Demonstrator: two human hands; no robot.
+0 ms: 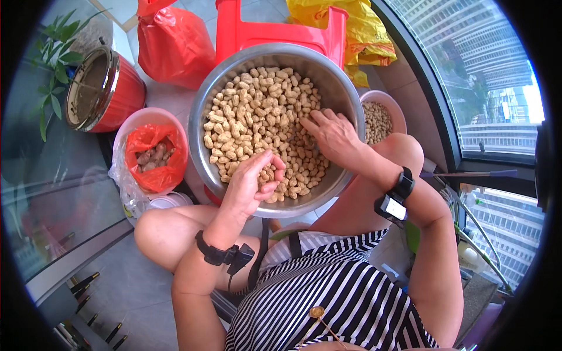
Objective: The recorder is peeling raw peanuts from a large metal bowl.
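In front of me is a wide stainless steel basin (pixel 204 169) filled with unshelled peanuts (pixel 246 114). My left hand (pixel 250 186) hovers above the near side of the basin with its fingers curled inward. Peanuts show in the gap between thumb and fingers, but whether they lie in the palm or in the basin behind cannot be told. At the right side, my right hand (pixel 331 134) reaches over the rim, its fingers spread and the fingertips touching the peanuts. The peanuts lie lower on that side, partly in shadow.
A pink bowl of smaller nuts or kernels (pixel 378 120) stands right, beside my knee. On the left are a pink tub (pixel 120 127) with a red bag and a red pot (pixel 127 94). Beyond the basin are a red plastic stool (pixel 281 33), a red bag (pixel 173 44) and a yellow bag (pixel 369 35).
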